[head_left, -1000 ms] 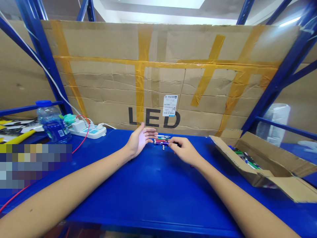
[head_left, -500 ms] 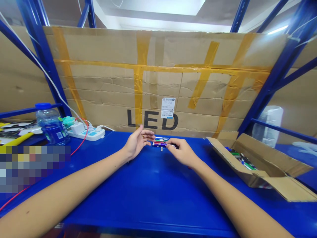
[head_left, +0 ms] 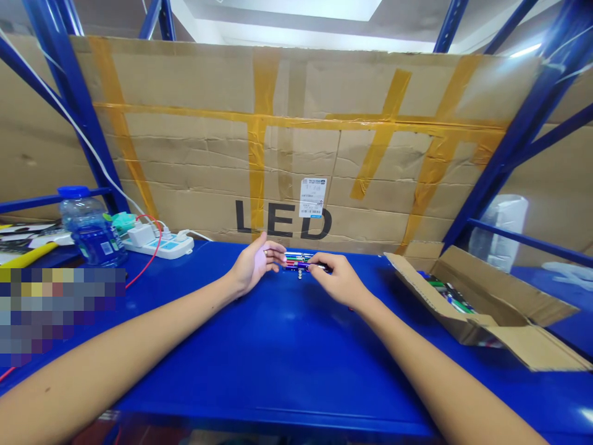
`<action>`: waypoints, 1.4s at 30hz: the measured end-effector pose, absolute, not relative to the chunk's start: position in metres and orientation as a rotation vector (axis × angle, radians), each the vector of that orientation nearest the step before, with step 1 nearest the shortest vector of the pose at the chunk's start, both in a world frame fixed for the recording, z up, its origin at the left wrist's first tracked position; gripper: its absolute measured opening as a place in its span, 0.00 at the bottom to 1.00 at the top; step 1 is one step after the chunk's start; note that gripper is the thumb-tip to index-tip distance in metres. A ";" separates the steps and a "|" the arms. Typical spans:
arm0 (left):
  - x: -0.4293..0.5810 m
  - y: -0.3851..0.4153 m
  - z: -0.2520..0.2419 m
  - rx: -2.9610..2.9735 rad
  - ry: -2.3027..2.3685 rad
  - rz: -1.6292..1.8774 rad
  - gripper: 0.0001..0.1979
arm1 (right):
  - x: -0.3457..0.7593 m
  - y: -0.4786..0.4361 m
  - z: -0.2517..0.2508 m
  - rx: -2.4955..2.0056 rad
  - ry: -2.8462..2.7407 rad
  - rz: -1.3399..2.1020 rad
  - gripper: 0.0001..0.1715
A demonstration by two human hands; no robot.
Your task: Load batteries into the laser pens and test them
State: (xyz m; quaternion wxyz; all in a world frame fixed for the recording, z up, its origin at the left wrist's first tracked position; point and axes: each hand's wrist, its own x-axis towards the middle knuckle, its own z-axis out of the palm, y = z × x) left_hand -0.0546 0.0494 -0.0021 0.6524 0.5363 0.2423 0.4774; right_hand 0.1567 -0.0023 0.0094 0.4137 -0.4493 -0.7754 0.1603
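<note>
A small row of coloured pen-like sticks (head_left: 298, 260) lies on the blue table (head_left: 287, 346) near the cardboard wall. My left hand (head_left: 256, 263) rests on its edge left of them, fingers curled, its fingertips touching the sticks' left ends. My right hand (head_left: 335, 276) is on their right side, fingers pinched on the end of a purple stick (head_left: 303, 266). A small round metal piece (head_left: 300, 275) lies on the table just in front of the row.
An open cardboard box (head_left: 482, 303) holding more coloured sticks sits at the right. A water bottle (head_left: 90, 230), a white power strip (head_left: 157, 242) and a red wire (head_left: 143, 266) are at the left. A taped cardboard sheet marked LED (head_left: 296, 142) closes the back, between blue rack posts.
My left hand's fingers have curled in from an open palm toward the sticks. My right hand stays at their right ends. The view has shifted slightly.
</note>
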 end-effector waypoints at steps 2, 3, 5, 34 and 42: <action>-0.054 0.049 -0.003 1.223 0.549 1.085 0.29 | 0.157 -0.003 0.009 -1.133 -1.958 0.404 0.11; -0.054 0.049 -0.003 1.226 0.548 1.086 0.29 | 0.157 -0.003 0.009 -1.137 -1.964 0.400 0.11; -0.054 0.049 -0.003 1.231 0.547 1.081 0.29 | 0.157 -0.003 0.009 -1.141 -1.977 0.400 0.11; -0.053 0.050 -0.003 1.154 0.560 1.069 0.28 | 0.160 -0.003 0.011 -1.174 -1.986 0.428 0.11; -0.052 0.048 -0.001 1.105 0.611 1.066 0.29 | 0.160 -0.003 0.009 -1.194 -2.002 0.413 0.12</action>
